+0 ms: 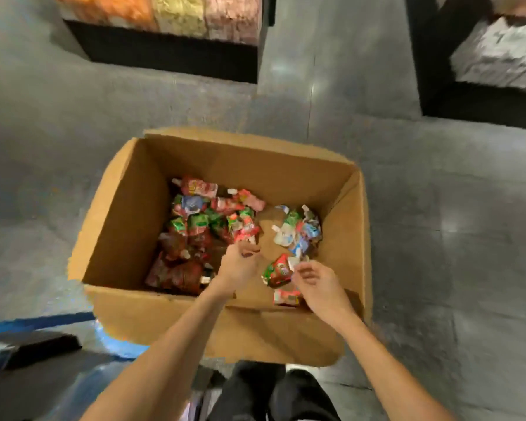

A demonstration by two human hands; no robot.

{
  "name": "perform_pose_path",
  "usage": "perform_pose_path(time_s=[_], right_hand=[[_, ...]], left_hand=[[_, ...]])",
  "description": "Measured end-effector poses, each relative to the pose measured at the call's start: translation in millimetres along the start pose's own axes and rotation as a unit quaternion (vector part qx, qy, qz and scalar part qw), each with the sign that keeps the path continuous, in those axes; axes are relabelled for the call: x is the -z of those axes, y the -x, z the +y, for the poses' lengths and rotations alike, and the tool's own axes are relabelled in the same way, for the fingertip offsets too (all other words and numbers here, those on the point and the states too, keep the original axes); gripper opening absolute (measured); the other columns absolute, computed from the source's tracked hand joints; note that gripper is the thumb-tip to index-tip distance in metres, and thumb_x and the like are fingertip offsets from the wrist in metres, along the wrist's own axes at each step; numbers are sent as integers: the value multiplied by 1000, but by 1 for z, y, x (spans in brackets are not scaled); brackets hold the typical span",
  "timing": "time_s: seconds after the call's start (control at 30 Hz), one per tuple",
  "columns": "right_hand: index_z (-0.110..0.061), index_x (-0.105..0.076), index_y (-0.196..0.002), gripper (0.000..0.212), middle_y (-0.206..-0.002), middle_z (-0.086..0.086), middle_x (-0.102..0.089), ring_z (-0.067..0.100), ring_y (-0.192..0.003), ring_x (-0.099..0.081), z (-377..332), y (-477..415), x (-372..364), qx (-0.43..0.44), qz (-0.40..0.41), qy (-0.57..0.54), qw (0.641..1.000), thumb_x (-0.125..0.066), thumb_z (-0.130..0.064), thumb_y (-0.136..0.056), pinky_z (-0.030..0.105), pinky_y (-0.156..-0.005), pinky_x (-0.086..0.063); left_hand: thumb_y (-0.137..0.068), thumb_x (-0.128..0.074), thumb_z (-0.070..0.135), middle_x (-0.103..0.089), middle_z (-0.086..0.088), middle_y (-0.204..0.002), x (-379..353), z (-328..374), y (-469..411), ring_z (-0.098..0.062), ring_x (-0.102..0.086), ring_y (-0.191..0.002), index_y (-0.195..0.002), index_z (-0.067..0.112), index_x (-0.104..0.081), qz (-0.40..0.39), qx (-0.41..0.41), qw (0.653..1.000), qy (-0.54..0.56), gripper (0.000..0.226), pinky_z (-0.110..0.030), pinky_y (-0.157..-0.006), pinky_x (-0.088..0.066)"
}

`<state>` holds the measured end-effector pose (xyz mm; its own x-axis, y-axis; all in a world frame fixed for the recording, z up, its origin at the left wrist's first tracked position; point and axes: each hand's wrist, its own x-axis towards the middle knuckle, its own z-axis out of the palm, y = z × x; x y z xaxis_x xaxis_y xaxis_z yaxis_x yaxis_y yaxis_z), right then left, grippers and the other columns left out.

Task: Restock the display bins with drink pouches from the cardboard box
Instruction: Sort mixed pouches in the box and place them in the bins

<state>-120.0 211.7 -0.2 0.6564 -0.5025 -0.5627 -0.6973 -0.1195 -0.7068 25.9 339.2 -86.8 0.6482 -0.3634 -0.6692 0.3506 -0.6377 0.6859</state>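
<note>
Your hands are both inside the open box (pixel 128 226), which stands on the floor (pixel 43 117).

1. Left hand (pixel 239 265): the fingers (pixel 249 249) are curled inward, tips close together. Blur hides whether they hold anything; you cannot tell. The red-and-green heap (pixel 207 226) of pouches lies just beyond and to the left of these fingertips, filling the left half of the box bottom.

2. Right hand (pixel 321 287): the fingers (pixel 304 273) are pinched on the white top of one red-and-green pouch (pixel 277 270). This pouch hangs just left of the fingertips, between your two hands, tilted. A second red pouch (pixel 286 296) lies directly below the fingers, against the near wall of the box.

3. A smaller cluster of pale pouches (pixel 298 232) lies beyond the right fingertips, near the right wall, apart from the heap.

4. The bins (pixel 179 16) are well beyond both hands, across the floor; one more bin (pixel 498 53) stands far right. Their contents are blurred.
</note>
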Motion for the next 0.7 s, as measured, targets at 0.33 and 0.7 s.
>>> perform_pose_path(time_s=[0.33, 0.7], right_hand=[[-17, -60, -120, 30, -114, 0, -63, 23, -113, -60, 26, -205, -85, -135, -116, 93, 980, -64, -27, -92, 42, -101, -47], [-9, -30, -148, 93, -141, 11, -50, 34, -127, -53, -2, -305, -152, -192, -86, 19, 977, -63, -67, -83, 46, -102, -47]], left_hand=[[-79, -81, 44, -56, -7, -136, -2, -20, -129, -23, -56, -116, -145, 7, -38, 168, 215, 947, 169, 88, -32, -89, -46], [-67, -72, 77, -53, -11, -142, -9, -23, -200, -29, -57, -117, -147, -1, -38, 229, 319, 843, 367, 117, -39, -86, -52]])
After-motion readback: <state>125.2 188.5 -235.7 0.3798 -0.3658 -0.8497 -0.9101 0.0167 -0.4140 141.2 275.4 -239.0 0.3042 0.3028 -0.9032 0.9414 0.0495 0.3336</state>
